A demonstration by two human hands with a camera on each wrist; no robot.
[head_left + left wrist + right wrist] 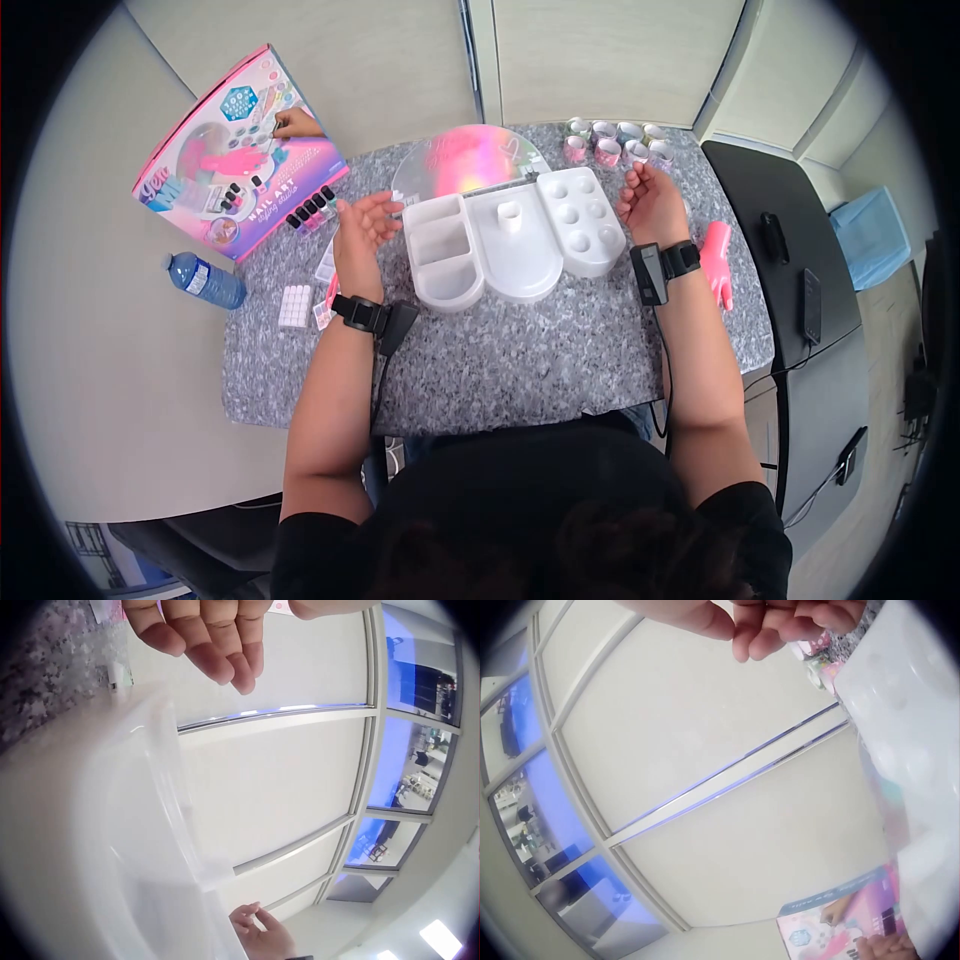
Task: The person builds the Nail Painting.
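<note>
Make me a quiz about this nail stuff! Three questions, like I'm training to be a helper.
1. How many round wells are in the right part of the white tray?
2. Which is nearer the left hand: (a) the black-capped bottles or (b) the small round tubs?
3. True or false: a pink model hand is to the right of the tray.

Key: 1. six; 2. a; 3. true.

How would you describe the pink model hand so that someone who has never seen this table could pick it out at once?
Start with the grey speckled table and the white tray on it. Between the tray and the table's right edge, just beside the black wrist strap, lies the pink model hand. Its solid bright pink sets it apart from the person's right hand.
</note>
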